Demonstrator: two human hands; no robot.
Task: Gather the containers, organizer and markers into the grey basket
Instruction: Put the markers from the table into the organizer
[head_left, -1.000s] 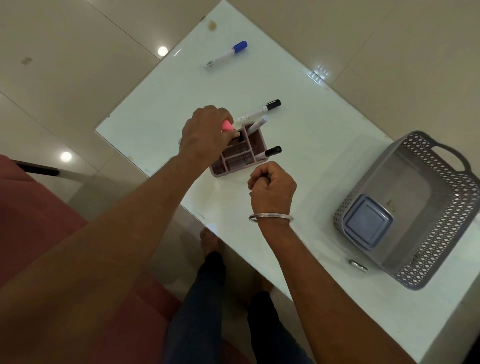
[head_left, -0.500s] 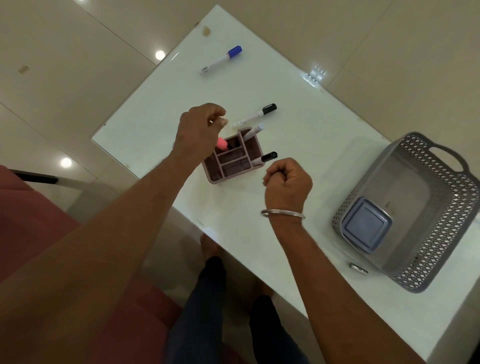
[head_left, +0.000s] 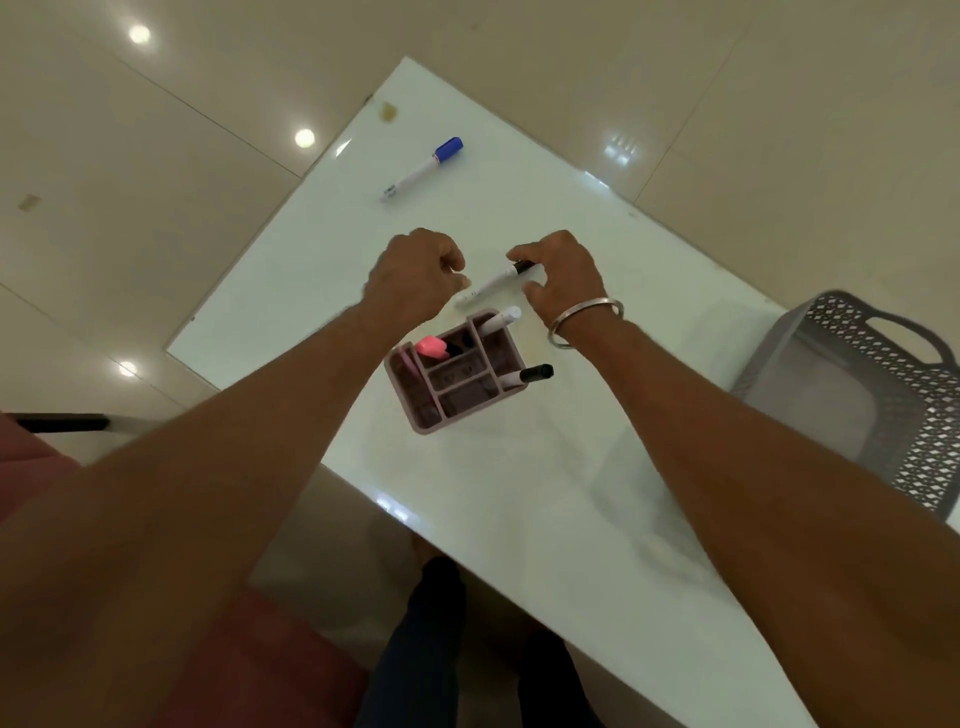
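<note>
The right hand (head_left: 566, 283) pinches the black marker (head_left: 488, 286) by its cap, just behind the organizer (head_left: 457, 384). The left hand (head_left: 415, 275) hangs beside it, clenched and empty.

A white table (head_left: 571, 519) on beige floor tiles (head_left: 156, 156), a pink seat (head_left: 270, 675) beside it.

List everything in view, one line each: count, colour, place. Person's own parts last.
table: one, white, on beige tiled floor
organizer: one, dusty pink, mid-table
pink-capped marker: one, in organizer
white-capped marker: one, in organizer
standing black-capped marker: one, in organizer, leaning right
loose black-capped marker: one, flat on table between the hands
blue-capped marker: one, flat, table's far end
grey basket: one, table's right edge; contents blurred
bracelet: one, silver, right wrist
left hand: fingers curled, nothing seen held
right hand: fingers at loose marker's cap; grip unclear
</note>
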